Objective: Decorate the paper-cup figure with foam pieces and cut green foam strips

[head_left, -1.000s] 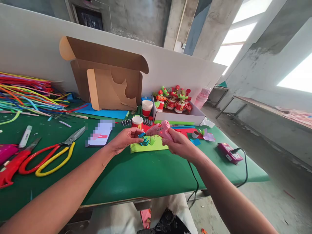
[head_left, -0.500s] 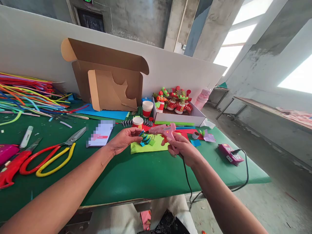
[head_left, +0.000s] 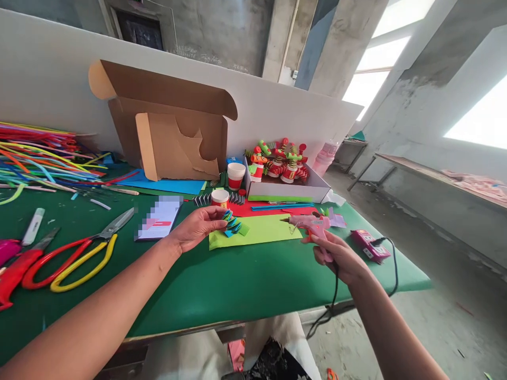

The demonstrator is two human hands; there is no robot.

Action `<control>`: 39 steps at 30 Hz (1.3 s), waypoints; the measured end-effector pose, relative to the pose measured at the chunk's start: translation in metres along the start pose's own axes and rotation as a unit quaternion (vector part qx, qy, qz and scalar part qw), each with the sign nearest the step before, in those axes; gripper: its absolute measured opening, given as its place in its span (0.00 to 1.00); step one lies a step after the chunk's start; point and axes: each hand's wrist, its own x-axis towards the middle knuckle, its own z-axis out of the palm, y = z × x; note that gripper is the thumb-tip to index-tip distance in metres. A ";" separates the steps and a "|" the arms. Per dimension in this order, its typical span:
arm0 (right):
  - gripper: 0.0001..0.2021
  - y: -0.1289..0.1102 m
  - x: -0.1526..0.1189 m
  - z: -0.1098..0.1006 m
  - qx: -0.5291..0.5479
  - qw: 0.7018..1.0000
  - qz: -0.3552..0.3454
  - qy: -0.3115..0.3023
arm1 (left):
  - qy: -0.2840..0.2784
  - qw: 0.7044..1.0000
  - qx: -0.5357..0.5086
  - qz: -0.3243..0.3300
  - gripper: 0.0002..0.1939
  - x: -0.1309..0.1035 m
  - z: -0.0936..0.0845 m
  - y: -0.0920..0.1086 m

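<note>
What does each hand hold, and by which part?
Left hand: folded blue-green strip, by one end. Right hand: pink glue gun, by its handle.

The scene was viewed from the person's head by a single worn camera, pointed forward and down across the green-covered worktable (head_left: 222, 285). The pale-trousered lap (head_left: 190, 351) was taken in at the bottom edge, the bare left hand (head_left: 200, 228) and bare right hand (head_left: 344, 257) were framed nearby, below mid-height, and the grey concrete wall (head_left: 222, 31) was shown farther off, beyond the long white upright panel (head_left: 273, 116).
</note>
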 end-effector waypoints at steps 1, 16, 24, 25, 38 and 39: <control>0.22 0.003 -0.004 -0.010 -0.012 1.000 0.008 0.017 | 0.000 1.000 0.001 0.000 0.25 0.000 0.000 0.000; 0.19 0.010 -0.005 -0.043 -0.494 0.844 -0.050 0.202 | 0.031 0.999 0.015 0.026 0.24 0.003 -0.002 -0.003; 0.21 -0.008 0.059 0.136 0.088 0.989 -0.001 -0.122 | 0.075 0.993 0.035 0.090 0.25 0.003 -0.003 -0.002; 0.21 -0.005 0.069 0.154 0.143 0.977 0.052 -0.150 | 0.085 0.990 0.041 0.105 0.24 0.002 -0.004 0.000; 0.12 0.021 0.081 0.176 0.321 0.911 0.115 -0.232 | 0.074 0.991 0.098 0.061 0.23 0.002 -0.002 0.001; 0.10 0.021 0.081 0.177 0.323 0.910 0.119 -0.231 | 0.077 0.990 0.099 0.060 0.23 0.002 -0.002 0.001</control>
